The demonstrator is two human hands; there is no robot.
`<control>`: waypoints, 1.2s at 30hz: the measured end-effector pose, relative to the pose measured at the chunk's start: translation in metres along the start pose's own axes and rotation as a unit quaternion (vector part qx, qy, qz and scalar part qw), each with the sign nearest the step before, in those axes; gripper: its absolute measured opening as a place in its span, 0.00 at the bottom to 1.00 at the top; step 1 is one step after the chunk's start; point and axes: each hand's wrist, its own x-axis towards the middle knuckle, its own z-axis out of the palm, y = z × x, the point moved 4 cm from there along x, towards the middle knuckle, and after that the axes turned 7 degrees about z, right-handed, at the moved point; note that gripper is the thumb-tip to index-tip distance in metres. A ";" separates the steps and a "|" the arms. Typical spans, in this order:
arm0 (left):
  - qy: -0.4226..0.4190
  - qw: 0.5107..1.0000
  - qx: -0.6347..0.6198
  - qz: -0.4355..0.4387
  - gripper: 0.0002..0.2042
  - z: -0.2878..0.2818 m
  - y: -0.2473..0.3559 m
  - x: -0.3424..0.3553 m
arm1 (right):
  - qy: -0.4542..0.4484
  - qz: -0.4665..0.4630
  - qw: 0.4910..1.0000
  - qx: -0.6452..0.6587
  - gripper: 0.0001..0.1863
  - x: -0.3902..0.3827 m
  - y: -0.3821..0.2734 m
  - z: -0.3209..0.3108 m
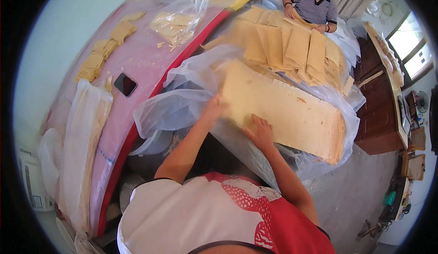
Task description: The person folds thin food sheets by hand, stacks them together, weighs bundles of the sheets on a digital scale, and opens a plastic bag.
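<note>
Handling a stack of long pale-yellow sheets (pixel 287 112) at the centre right of the frame, hands apart.

Placing the left hand (pixel 217 106) at the stack's left end, too blurred to tell whether gripping; resting the right hand (pixel 261 133) open on the near edge, around frame centre. Seeing layered edges at the stack's right end and clear plastic sheeting (pixel 308 165) around it. Noting a heap of overlapping yellow pieces (pixel 296 49) just above, toward upper right. Recording a co-worker (pixel 315 3) in a striped top at upper right, holding a yellow piece. Listing on the red-edged counter (pixel 153 67), left of frame: black phone (pixel 125 85) lying flat, yellow bundles (pixel 96 59) above it, clear bag (pixel 180 23) of similar pieces.
</note>
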 end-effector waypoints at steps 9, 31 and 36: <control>0.010 0.992 0.090 0.085 0.25 0.013 0.013 -0.018 | 0.019 0.042 0.977 0.208 0.19 0.010 -0.028 0.010; -0.098 0.759 0.482 0.426 0.28 0.092 0.034 -0.019 | 0.264 0.145 0.894 0.331 0.12 -0.020 0.030 -0.081; -0.174 0.752 0.569 0.284 0.27 0.125 -0.023 0.009 | 0.281 0.149 0.884 0.343 0.12 -0.050 0.062 -0.097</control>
